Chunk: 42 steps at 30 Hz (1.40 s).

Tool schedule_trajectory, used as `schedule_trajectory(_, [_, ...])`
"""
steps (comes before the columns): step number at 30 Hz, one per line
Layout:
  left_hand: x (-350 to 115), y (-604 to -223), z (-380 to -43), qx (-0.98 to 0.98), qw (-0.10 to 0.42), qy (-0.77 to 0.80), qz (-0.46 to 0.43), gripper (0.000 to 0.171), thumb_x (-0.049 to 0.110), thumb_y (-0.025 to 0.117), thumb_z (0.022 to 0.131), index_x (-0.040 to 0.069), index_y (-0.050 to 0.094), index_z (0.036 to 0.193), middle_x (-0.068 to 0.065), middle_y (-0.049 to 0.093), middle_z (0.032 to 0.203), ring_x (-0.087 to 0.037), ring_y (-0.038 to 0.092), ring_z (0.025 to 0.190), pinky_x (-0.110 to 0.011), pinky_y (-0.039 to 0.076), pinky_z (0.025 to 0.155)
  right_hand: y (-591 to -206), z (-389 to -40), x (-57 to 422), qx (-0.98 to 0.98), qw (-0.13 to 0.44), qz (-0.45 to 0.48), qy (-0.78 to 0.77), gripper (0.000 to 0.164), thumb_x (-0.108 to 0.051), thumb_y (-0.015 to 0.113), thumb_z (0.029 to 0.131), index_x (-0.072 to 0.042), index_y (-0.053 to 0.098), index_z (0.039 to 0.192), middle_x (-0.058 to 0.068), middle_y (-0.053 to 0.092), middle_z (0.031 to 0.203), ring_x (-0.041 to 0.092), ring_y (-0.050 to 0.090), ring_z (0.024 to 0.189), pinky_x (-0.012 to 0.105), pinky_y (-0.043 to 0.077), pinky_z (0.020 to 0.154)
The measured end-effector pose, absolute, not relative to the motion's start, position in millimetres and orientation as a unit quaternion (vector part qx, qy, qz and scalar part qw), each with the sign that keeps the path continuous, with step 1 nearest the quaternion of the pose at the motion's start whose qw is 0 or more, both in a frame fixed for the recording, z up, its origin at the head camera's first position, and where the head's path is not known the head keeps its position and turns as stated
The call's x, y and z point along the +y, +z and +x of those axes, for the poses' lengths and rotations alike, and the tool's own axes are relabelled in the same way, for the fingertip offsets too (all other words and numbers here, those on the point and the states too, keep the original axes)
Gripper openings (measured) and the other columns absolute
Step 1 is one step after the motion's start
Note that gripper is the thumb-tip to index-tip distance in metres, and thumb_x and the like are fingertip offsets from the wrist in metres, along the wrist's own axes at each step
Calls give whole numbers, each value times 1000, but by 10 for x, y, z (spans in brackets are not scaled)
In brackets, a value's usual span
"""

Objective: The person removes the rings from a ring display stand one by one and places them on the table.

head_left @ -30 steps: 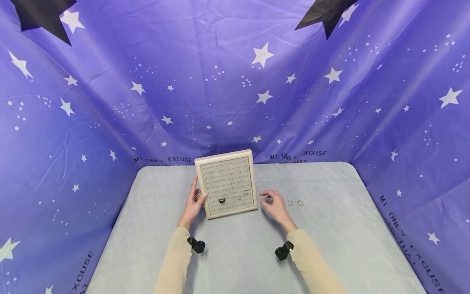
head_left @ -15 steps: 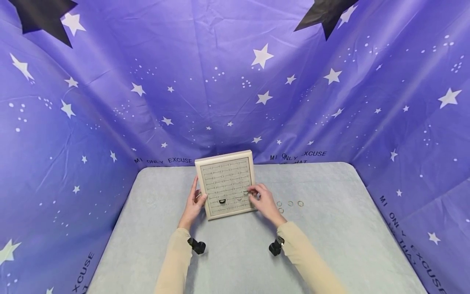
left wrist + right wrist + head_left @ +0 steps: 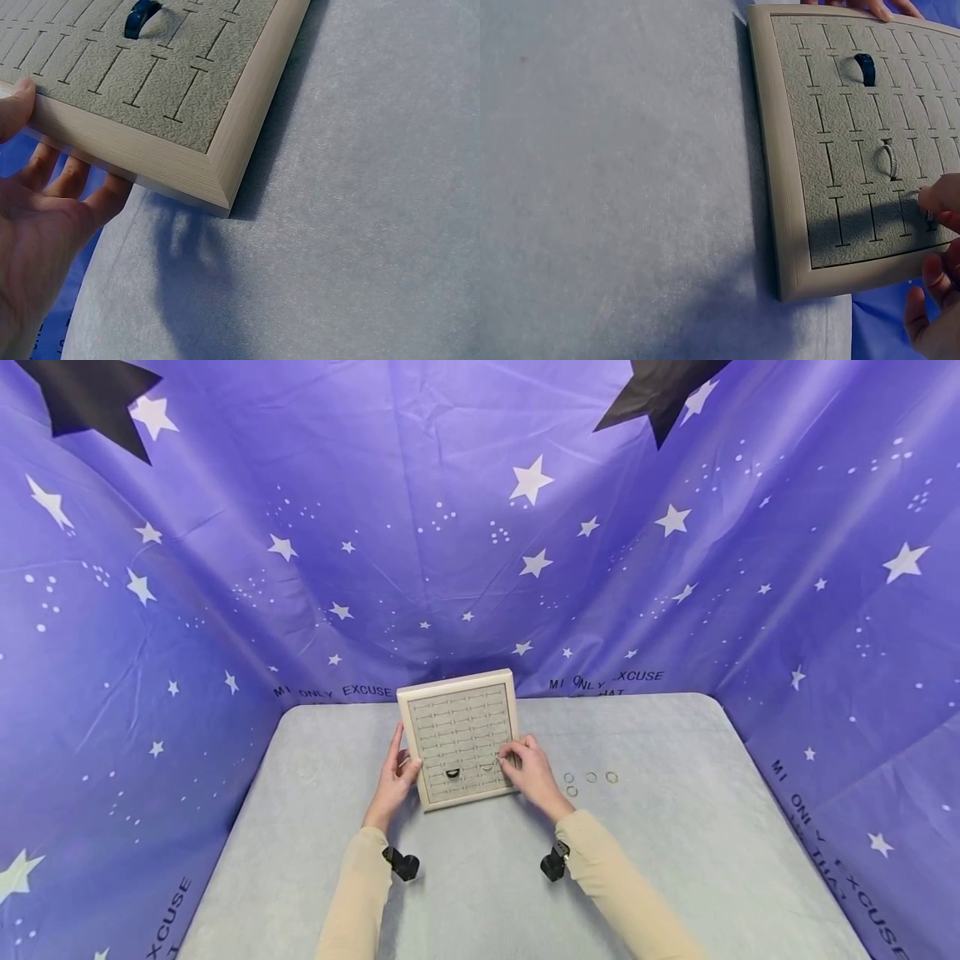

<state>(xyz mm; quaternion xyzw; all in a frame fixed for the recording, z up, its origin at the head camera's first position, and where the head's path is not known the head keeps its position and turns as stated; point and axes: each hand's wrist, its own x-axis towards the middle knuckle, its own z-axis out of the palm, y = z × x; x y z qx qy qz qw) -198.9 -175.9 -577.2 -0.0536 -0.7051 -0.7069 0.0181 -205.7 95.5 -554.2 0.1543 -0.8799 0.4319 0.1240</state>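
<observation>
A ring display tray (image 3: 458, 680) with a pale wood frame and grey slotted foam stands tilted on the table. My left hand (image 3: 393, 781) holds its left edge, thumb on the front of the frame and fingers behind. A dark ring (image 3: 865, 70) and a thin silver ring (image 3: 890, 160) sit upright in slots. At the tray's right side, my right hand (image 3: 531, 774) pinches another silver ring (image 3: 929, 217) at a slot; the fingertips (image 3: 939, 196) hide most of that ring in the right wrist view.
Several loose rings (image 3: 591, 777) lie on the grey cloth-covered table (image 3: 480, 885), just right of my right hand. A purple star-patterned curtain (image 3: 450, 568) hangs behind the table and along both sides.
My right hand has moved left from beside the tray onto its right side, and its fingers have closed on the ring there. Rings it covered on the table now show. The left hand stays put.
</observation>
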Motion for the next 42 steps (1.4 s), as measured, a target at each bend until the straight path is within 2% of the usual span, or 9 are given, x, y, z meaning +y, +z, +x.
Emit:
schedule_trajectory(7, [-1780,-5803,-1965,-711,19,-701,-48,77,4,55,97,31,14,156,-24,51,123,-18,59,98,-28,54,76,-5578,-2007,975,-870,113,159,454,4,-5,69,84,-4,66,85,4,49,88,19,47,79,34,42,72])
schedule_trajectory(14, [-1790,-5837,-1939,-711,23,-701,-56,77,4,55,97,30,13,156,-24,51,120,-18,59,95,-28,54,74,-5682,-1905,1098,-851,126,164,483,3,-1,66,83,-2,63,83,8,56,93,23,55,81,41,47,72])
schedule_trajectory(19, [-1782,-5823,-1936,-714,21,-698,-51,78,3,55,97,31,13,156,-24,51,120,-18,59,95,-28,54,73,-5764,-1847,1236,-853,118,155,485,5,-4,65,86,-2,62,83,9,58,94,25,56,85,38,47,77])
schedule_trajectory(23, [-1775,-5804,-1940,-712,10,-701,-39,78,3,55,97,33,13,156,-22,51,121,-19,60,94,-29,54,74,-5809,-1816,1331,-853,109,139,491,4,-2,66,85,-3,63,83,8,59,94,24,56,84,37,47,77])
schedule_trajectory(32, [-1743,-5566,-1869,-711,-9,-701,-50,78,-2,52,97,23,8,157,-25,50,122,-25,59,98,-35,54,78,-5857,-1792,1559,-864,100,99,484,11,5,67,82,-5,63,83,11,57,96,23,54,82,39,47,75])
schedule_trajectory(39, [-1719,-5479,-1845,-708,-10,-704,-47,78,-1,53,97,25,10,157,-25,50,122,-26,59,99,-37,54,80,-5891,-1789,1787,-871,105,99,469,6,2,66,84,-3,63,84,13,57,98,22,54,79,38,47,72])
schedule_trajectory(42, [-1713,-5468,-1846,-708,-6,-704,-46,78,-3,52,97,22,9,157,-25,50,122,-24,60,98,-36,54,80,-5912,-1793,1874,-875,115,97,461,5,1,67,84,-3,63,84,13,57,96,22,53,78,37,46,71])
